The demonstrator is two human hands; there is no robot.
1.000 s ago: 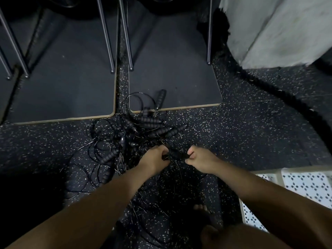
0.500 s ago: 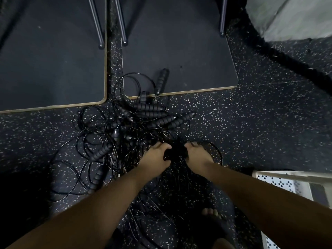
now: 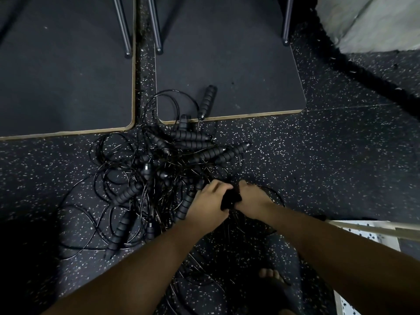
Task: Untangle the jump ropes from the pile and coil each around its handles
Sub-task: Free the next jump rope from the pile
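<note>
Jump rope pile [image 3: 163, 169]: tangled black cords and ribbed handles on speckled floor [image 3: 318, 167], far edge overlapping a dark mat [image 3: 238, 64]. At the pile's near right edge, left hand [image 3: 208, 203] and right hand [image 3: 253, 201] both curl round one dark handle [image 3: 231, 197], knuckles nearly touching.

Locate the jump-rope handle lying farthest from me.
Head view, upper centre: the handle lies on the right-hand mat, just inside its near edge, at the far side of the pile of ropes.
</note>
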